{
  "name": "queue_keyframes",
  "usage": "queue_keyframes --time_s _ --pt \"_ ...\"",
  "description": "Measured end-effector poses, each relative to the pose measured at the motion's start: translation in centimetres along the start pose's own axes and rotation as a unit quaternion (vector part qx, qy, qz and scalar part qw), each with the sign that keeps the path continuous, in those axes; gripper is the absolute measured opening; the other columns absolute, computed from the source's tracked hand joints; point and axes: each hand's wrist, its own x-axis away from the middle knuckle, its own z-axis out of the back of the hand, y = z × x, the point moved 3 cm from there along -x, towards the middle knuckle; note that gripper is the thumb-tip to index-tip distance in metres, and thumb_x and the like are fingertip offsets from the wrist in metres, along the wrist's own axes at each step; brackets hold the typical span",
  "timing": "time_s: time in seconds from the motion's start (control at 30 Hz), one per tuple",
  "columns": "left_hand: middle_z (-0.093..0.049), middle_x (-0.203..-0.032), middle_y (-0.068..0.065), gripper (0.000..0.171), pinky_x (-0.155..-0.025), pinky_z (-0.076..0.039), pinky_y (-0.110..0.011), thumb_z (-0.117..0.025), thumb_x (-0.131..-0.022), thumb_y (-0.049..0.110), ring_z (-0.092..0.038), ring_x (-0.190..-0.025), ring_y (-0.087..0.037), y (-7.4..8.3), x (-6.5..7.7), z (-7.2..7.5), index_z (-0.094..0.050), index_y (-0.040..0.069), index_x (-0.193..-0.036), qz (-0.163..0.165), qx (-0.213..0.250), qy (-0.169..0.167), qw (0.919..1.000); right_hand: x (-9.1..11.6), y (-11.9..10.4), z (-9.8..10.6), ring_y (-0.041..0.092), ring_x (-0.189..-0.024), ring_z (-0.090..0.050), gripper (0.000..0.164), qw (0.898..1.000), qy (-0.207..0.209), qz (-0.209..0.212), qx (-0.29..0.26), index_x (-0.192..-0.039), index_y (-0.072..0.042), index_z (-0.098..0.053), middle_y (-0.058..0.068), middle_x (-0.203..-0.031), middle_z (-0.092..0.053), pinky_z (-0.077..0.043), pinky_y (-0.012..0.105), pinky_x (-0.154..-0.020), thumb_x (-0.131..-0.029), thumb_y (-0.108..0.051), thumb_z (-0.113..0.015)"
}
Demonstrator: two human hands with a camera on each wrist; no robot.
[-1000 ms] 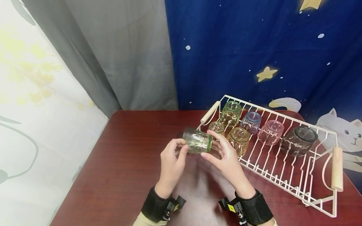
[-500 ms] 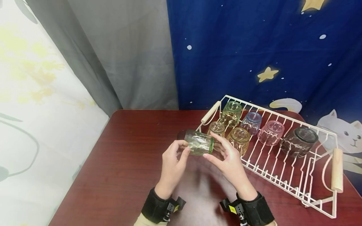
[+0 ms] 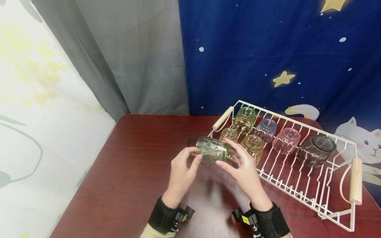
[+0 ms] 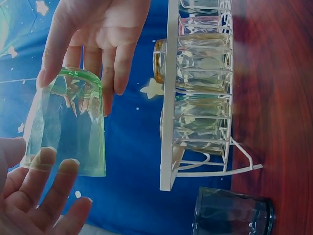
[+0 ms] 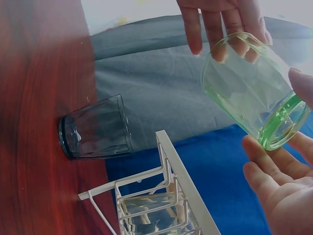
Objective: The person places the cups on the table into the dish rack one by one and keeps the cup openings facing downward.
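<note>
A light-green drinking glass (image 3: 212,150) is held tilted on its side above the table. The left hand (image 3: 182,170) pinches its mouth end between thumb and fingers. At the thick green base, the right hand (image 3: 244,170) grips with thumb and fingers spread around it. In the right wrist view, the glass's mouth (image 5: 234,49) faces the left hand's fingers. Behind the held glass, a dark grey-blue glass (image 5: 95,129) stands upright on the table, mostly hidden in the head view.
A white wire rack (image 4: 168,112) with wooden handles (image 3: 355,181) stands at the right. Upside-down glasses sit in it, including green (image 3: 244,120), blue (image 3: 266,130), pink (image 3: 286,141), dark (image 3: 316,150) and amber (image 3: 253,147) ones. Curtains (image 3: 143,59) hang behind the table.
Both hands and the green glass have shifted slightly right in the head view, as the background has too. Their hold on the glass looks much the same, and more of the dark glass shows.
</note>
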Motion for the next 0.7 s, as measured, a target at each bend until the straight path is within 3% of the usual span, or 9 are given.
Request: queue_keyframes --time_s 0.43,0.7 --pt "-0.069 -0.085 0.002 0.005 -0.070 -0.053 -0.024 -0.067 -0.091 0.016 -0.064 -0.078 -0.008 -0.3 0.0 0.3 -0.066 0.013 -0.095 -0.014 -0.033 -0.004 0.9994 -0.9 -1.6 1.7 -0.009 -0.120 -0.053 0.062 0.999 0.039 0.013 0.029 -0.137 -0.010 -0.054 0.009 -0.137 -0.057 -0.040 0.008 -0.103 -0.079 -0.004 -0.077" --pt "-0.069 -0.089 0.005 0.007 -0.067 -0.050 -0.023 -0.065 -0.092 0.015 -0.062 -0.078 -0.007 -0.9 -0.2 0.5 -0.068 0.013 -0.098 -0.025 -0.118 -0.049 0.9915 -1.5 -2.0 3.9 -0.005 -0.123 -0.053 0.058 0.990 0.122 0.039 0.060 -0.134 -0.011 -0.058 0.005 -0.133 -0.059 -0.039 0.010 -0.106 -0.079 -0.001 -0.077"
